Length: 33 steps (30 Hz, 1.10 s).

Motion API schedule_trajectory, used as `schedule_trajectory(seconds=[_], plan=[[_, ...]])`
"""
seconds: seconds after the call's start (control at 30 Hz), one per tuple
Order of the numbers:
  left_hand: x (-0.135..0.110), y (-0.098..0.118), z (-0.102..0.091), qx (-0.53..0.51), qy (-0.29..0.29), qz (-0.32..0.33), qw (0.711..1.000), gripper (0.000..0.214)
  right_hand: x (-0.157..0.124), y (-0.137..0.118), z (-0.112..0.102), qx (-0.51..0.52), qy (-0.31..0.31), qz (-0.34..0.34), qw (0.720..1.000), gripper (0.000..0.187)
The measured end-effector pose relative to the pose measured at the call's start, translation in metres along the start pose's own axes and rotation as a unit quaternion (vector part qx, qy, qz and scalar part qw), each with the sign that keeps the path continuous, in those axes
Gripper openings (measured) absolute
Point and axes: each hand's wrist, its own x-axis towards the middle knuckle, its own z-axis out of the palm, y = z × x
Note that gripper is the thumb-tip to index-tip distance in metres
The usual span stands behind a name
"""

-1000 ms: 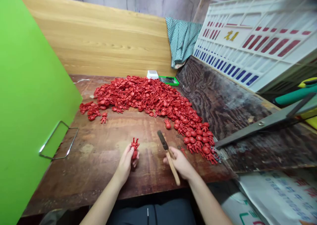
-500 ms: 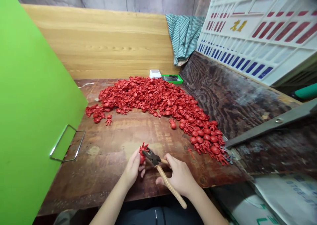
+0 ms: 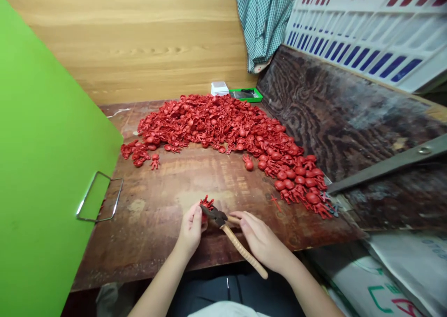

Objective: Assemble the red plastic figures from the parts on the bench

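Note:
My left hand [image 3: 193,226] pinches a small red plastic figure [image 3: 206,201] with thin limbs sticking up; its lower part is mostly covered by my fingers. In my right hand [image 3: 260,238] is a pair of pliers [image 3: 219,217] with dark jaws and tan ribbed handles. The jaws reach across to the red figure and seem to touch it; whether they bite on it I cannot make out. One handle lies under my right fingers, the other slants down towards me beneath the palm. A large pile of similar red figures [image 3: 209,121] curves across the tabletop beyond both hands.
A green panel [image 3: 42,145] with a wire loop [image 3: 99,197] borders the wooden table [image 3: 157,242] on the left. On the right are a metal bar [image 3: 391,163] and a white crate [image 3: 349,33]. A green tray [image 3: 256,98] and white stack [image 3: 219,88] sit behind the pile.
The view has tipped downward. My right fingers have straightened and loosened along the pliers' handle, and the jaws have shifted slightly against the figure in my left hand.

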Motion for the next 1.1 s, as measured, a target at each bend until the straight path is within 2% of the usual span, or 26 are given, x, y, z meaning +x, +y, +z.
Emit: schedule_trajectory(seconds=[0.07, 0.17, 0.2, 0.27, 0.37, 0.67, 0.83, 0.93, 1.0, 1.1], plan=[[-0.002, 0.001, 0.001, 0.003, 0.012, 0.009, 1.0, 0.069, -0.005, -0.001, 0.0, 0.004, -0.006, 0.001, 1.0, 0.053], [-0.006, 0.0, 0.001, 0.006, 0.025, 0.021, 0.999, 0.067, -0.012, -0.011, 0.009, -0.084, -0.007, 0.003, 0.996, 0.087], [-0.007, -0.001, 0.001, 0.006, 0.03, 0.026, 0.999, 0.067, -0.013, -0.016, 0.014, -0.111, 0.002, 0.007, 0.994, 0.089], [-0.009, -0.002, 0.0, 0.005, 0.038, 0.034, 0.999, 0.066, -0.015, -0.024, 0.023, -0.14, 0.014, 0.009, 0.99, 0.079], [-0.012, -0.003, -0.002, 0.003, 0.039, 0.038, 0.999, 0.065, -0.015, -0.029, 0.029, -0.152, 0.0, 0.009, 0.988, 0.067], [-0.016, 0.002, -0.002, 0.031, 0.033, 0.048, 0.998, 0.065, -0.016, -0.031, 0.024, -0.16, -0.04, 0.04, 0.985, 0.035], [-0.014, 0.002, 0.001, 0.029, 0.037, 0.041, 0.998, 0.066, -0.017, -0.033, 0.019, -0.145, -0.054, 0.062, 0.986, 0.035], [-0.008, 0.0, 0.006, 0.014, 0.045, 0.029, 0.998, 0.068, -0.017, -0.027, 0.012, -0.066, -0.075, 0.033, 0.994, 0.036], [-0.005, 0.0, 0.01, 0.003, 0.057, 0.021, 0.998, 0.069, -0.015, -0.02, 0.011, -0.002, -0.056, 0.035, 0.998, 0.036], [-0.001, -0.002, 0.014, -0.004, 0.082, 0.013, 0.997, 0.071, -0.014, -0.007, 0.014, 0.088, -0.023, 0.083, 0.992, 0.057]])
